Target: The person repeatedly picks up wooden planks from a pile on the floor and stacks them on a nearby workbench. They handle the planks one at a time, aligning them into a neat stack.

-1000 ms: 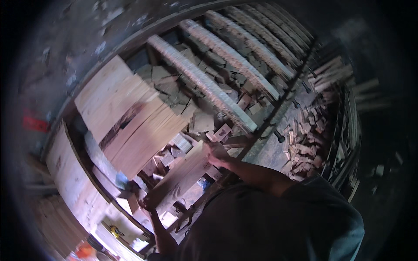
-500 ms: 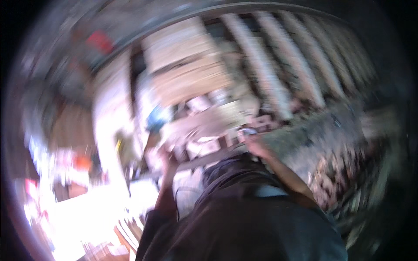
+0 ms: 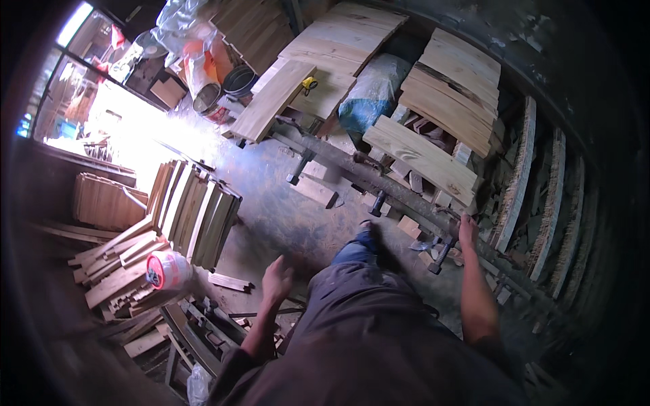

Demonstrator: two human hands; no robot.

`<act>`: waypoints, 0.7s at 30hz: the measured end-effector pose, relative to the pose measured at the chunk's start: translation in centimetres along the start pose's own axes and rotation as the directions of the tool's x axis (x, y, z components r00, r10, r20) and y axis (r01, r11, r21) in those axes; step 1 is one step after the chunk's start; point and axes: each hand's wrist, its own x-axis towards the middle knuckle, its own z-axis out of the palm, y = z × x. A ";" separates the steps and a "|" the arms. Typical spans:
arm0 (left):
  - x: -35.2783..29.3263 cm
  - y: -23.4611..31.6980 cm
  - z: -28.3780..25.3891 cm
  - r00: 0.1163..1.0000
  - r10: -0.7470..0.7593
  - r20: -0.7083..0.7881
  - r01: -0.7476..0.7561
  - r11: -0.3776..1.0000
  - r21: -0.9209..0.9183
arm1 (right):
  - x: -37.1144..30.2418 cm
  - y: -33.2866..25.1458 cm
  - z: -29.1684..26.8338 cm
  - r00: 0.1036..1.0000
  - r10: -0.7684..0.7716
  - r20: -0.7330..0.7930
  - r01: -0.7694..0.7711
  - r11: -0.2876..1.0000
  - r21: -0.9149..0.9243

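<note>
My left hand (image 3: 276, 280) hangs in the air left of my body, apart from the wood. Its fingers look loosely bent but are blurred, and I see nothing held. At the right, my right hand (image 3: 467, 231) is at the long rusty metal bar (image 3: 399, 191), close to one of its black screw bolts (image 3: 441, 256). Those fingers are drawn together, and what they grip, if anything, is hidden. Just beyond, a pale wooden board (image 3: 425, 157) lies across the frame. Farther left another board (image 3: 274, 101) rests near a yellow-handled tool (image 3: 309, 84).
Stacked planks (image 3: 450, 91) lie at the back, beside a plastic-wrapped bundle (image 3: 376, 95). Ribbed beams (image 3: 518, 176) slant at the right. Wood strips (image 3: 193, 210), a red-lidded container (image 3: 168, 270) and metal parts (image 3: 203, 331) crowd the left. Offcuts (image 3: 311, 189) lie on the floor.
My view has swung toward the left, so the boards now appear farther right. My left hand has moved away from the boards to beside my body; my right hand remains near the frame.
</note>
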 end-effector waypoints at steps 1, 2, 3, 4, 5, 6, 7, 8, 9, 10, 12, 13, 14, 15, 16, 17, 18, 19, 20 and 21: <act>-2.3 -6.3 1.2 0.987 -0.090 -0.133 0.080 0.994 -0.073 | 0.6 -0.1 1.3 1.000 0.006 0.017 -0.006 1.000 0.000; -3.7 -8.3 1.2 0.976 -0.199 -0.091 0.182 0.968 -0.171 | 1.7 1.4 2.5 0.999 -0.014 -0.046 0.014 1.000 0.015; -4.7 -9.7 1.5 0.953 -0.300 -0.038 0.279 0.921 -0.273 | 3.6 4.5 3.7 0.993 -0.043 -0.113 0.047 0.999 0.026; -5.2 -11.0 1.8 0.921 -0.388 0.026 0.368 0.851 -0.375 | 6.1 7.8 4.5 0.980 -0.081 -0.182 0.089 0.995 0.034; -3.7 -11.6 3.5 0.943 -0.324 0.069 0.322 0.846 -0.424 | 10.1 12.1 1.7 0.988 -0.062 -0.143 0.087 0.980 0.176; -3.2 -12.1 4.4 0.944 -0.322 0.075 0.321 0.834 -0.448 | 11.3 12.9 0.4 0.998 -0.071 0.000 0.070 0.991 -0.113; -1.4 -9.9 3.9 0.974 -0.196 0.115 0.227 0.814 -0.534 | 12.0 15.1 -3.8 0.982 -0.179 -0.060 0.185 0.977 0.105; -4.2 -10.6 2.0 0.969 -0.236 0.074 0.243 0.854 -0.460 | 8.1 10.1 2.7 0.965 0.209 0.158 -0.262 0.768 0.584; -4.0 -12.5 2.0 0.946 -0.251 0.203 0.315 0.861 -0.399 | 7.2 8.4 2.5 0.962 0.167 0.214 -0.264 0.760 0.593; -4.7 -10.4 -1.0 0.968 -0.207 0.143 0.240 0.929 -0.281 | 2.6 4.2 4.1 0.954 0.299 -0.025 -0.257 0.857 0.448; -3.5 -13.1 -2.2 0.974 -0.147 0.170 0.191 0.941 -0.279 | 2.1 6.5 2.2 0.954 -0.046 -0.296 -0.005 0.985 -0.170; -3.6 -14.6 -3.3 0.972 -0.171 0.158 0.208 0.943 -0.260 | -1.3 3.7 4.8 0.951 0.047 -0.306 -0.086 0.990 -0.115; -3.6 -17.0 -3.5 0.973 -0.189 0.133 0.219 0.939 -0.265 | -4.0 2.9 5.4 0.970 0.004 -0.243 -0.079 0.951 -0.298; -3.8 -19.5 -3.8 0.970 -0.217 0.112 0.240 0.937 -0.256 | -9.0 -0.6 7.4 0.966 0.046 -0.254 -0.145 0.911 -0.386; -2.9 -20.3 -6.2 0.971 -0.224 0.082 0.237 0.944 -0.229 | -11.2 -0.5 8.6 0.965 0.070 -0.252 -0.167 0.907 -0.387; -2.6 -23.1 -6.3 0.966 -0.257 0.021 0.253 0.929 -0.271 | -12.7 -0.6 10.2 0.980 0.082 -0.179 -0.151 0.896 -0.417; -1.5 -25.6 -7.3 0.958 -0.285 -0.019 0.270 0.926 -0.262 | -14.5 -1.2 12.3 0.993 0.105 -0.045 -0.114 0.891 -0.440; -0.5 -27.6 -8.4 0.950 -0.300 -0.082 0.276 0.934 -0.228 | -15.9 -1.9 14.1 0.986 0.128 0.106 -0.064 0.883 -0.465; 0.6 -29.4 -9.2 0.934 -0.334 -0.123 0.299 0.924 -0.240 | -16.9 -3.3 15.8 0.957 0.136 0.256 0.006 0.874 -0.486; 2.1 -28.9 -12.1 0.900 -0.428 -0.077 0.389 0.871 -0.301 | -17.8 -5.0 17.5 0.908 0.145 0.393 0.074 0.869 -0.490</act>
